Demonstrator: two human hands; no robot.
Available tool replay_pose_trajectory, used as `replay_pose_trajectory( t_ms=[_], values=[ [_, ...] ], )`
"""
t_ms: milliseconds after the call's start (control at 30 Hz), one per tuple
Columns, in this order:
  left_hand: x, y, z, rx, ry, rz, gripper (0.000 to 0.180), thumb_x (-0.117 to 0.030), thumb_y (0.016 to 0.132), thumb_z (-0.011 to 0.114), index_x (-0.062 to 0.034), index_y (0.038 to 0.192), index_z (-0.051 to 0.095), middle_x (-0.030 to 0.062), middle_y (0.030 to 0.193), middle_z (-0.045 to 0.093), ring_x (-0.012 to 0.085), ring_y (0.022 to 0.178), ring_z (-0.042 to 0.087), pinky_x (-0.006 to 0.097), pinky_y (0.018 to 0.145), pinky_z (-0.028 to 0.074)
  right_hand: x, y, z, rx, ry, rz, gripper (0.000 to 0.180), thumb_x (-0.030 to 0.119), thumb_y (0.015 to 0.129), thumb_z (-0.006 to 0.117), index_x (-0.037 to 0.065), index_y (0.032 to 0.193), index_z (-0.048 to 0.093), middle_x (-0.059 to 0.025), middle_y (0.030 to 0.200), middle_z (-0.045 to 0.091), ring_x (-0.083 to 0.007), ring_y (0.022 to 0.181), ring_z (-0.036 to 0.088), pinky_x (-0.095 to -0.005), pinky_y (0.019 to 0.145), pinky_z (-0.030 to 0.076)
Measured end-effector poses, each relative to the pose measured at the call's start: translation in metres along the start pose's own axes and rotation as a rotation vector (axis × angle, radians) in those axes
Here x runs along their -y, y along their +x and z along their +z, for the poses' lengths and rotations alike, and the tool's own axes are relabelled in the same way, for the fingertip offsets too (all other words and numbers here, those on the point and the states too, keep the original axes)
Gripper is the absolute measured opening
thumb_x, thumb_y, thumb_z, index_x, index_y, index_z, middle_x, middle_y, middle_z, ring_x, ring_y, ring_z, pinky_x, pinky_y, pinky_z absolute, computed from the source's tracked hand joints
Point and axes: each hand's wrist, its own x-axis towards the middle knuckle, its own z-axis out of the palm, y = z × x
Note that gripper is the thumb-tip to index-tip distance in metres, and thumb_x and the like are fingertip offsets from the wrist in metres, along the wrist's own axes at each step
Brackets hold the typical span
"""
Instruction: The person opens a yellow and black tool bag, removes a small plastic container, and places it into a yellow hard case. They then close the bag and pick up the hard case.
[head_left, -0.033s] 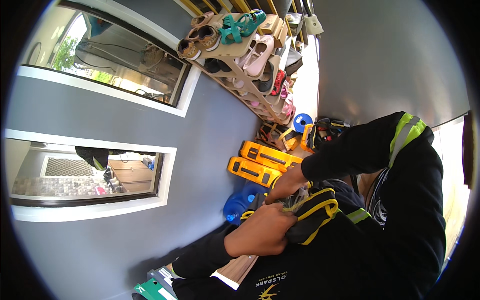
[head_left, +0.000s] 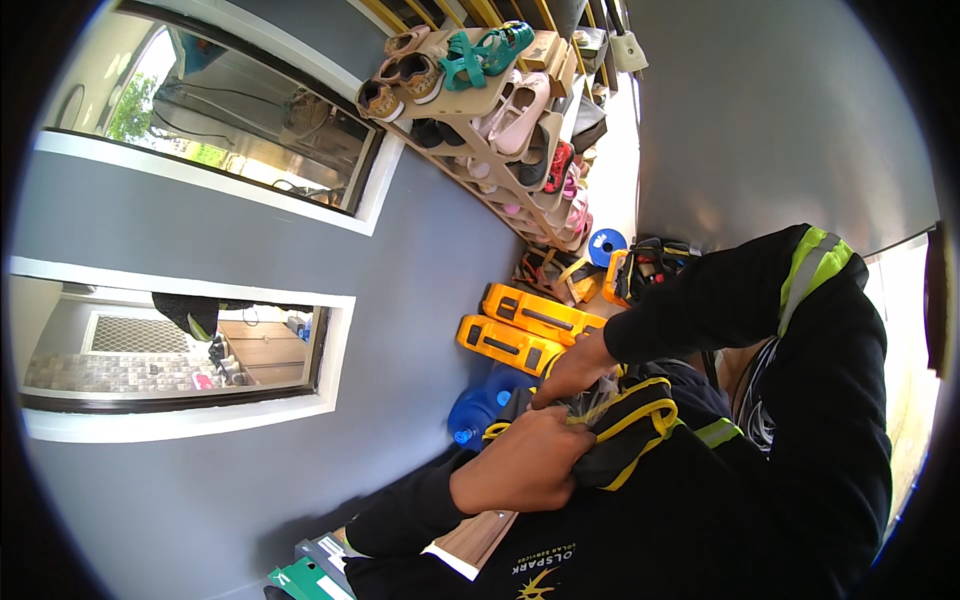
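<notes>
A black pouch with yellow trim (head_left: pixel 640 418) is held close against the front of my dark jacket. My left hand (head_left: pixel 522 465) is closed at the near side of its opening, gripping the edge with curled fingers. On the far side, my right hand (head_left: pixel 575 370) bends down to the opening, its fingers drawn together and their tips partly hidden. Crumpled clear plastic (head_left: pixel 592 402) shows in the gap between both hands. What the right fingers hold, if anything, cannot be made out.
Two yellow-orange hard cases (head_left: pixel 510 340) lie beyond my hands, with blue water jugs (head_left: pixel 475 415) beside them. A shoe rack (head_left: pixel 470 130) stands along the grey wall. Near it are a blue spool (head_left: pixel 606 246) and an open tool bag (head_left: pixel 655 262). Coiled grey cable (head_left: pixel 757 400) is at the right.
</notes>
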Motion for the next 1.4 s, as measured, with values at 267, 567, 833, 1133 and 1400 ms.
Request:
replay_pose_trajectory(
  t_ms=[267,567,833,1133,1400],
  values=[
    [0.007,0.006,0.000,0.065,0.025,-0.039,0.050,-0.007,0.072,0.075,0.0006,0.122,0.076,0.0245,0.091,0.067,0.0422,0.090,0.068,0.049,0.077,0.054,-0.011,0.006,-0.003,-0.017,0.126,-0.020,0.063,0.054,0.108,0.048,0.006,0.147,0.061,-0.0141,0.143,0.067,-0.0232,0.131,0.062,-0.0414,0.110,0.049],
    [0.006,0.004,0.001,-0.030,-0.026,-0.018,0.026,-0.005,0.072,0.070,0.0044,0.096,0.075,0.0283,0.084,0.067,0.0472,0.087,0.069,0.054,0.080,0.056,-0.020,0.027,-0.004,-0.027,-0.277,-0.174,0.062,0.055,0.110,0.037,0.015,0.155,0.052,-0.0214,0.150,0.061,-0.0475,0.141,0.052,-0.0810,0.116,0.026],
    [0.004,0.003,0.003,-0.055,-0.021,-0.019,0.028,-0.006,0.072,0.070,0.0032,0.098,0.076,0.0280,0.084,0.066,0.0468,0.088,0.068,0.054,0.082,0.055,-0.004,0.037,-0.003,-0.197,-0.627,0.078,0.072,0.065,0.110,0.032,0.014,0.145,0.069,-0.0159,0.139,0.071,-0.0413,0.134,0.061,-0.0742,0.101,0.035],
    [0.004,-0.001,0.005,-0.044,-0.012,-0.039,0.029,-0.006,0.073,0.071,0.0028,0.100,0.075,0.0287,0.087,0.066,0.0473,0.091,0.069,0.054,0.083,0.055,-0.013,0.065,-0.011,-0.089,-0.643,0.105,0.074,0.067,0.110,0.034,0.014,0.152,0.062,-0.0123,0.141,0.070,-0.0322,0.134,0.061,-0.0625,0.105,0.039],
    [0.007,0.001,0.011,-0.024,0.017,-0.035,0.053,-0.009,0.071,0.077,-0.0009,0.123,0.075,0.0242,0.092,0.066,0.0428,0.092,0.068,0.050,0.081,0.055,-0.032,0.059,-0.011,0.125,-0.018,-0.041,0.076,0.066,0.110,0.037,0.008,0.156,0.055,-0.0133,0.145,0.066,-0.0273,0.129,0.061,-0.0474,0.107,0.048]
  ],
)
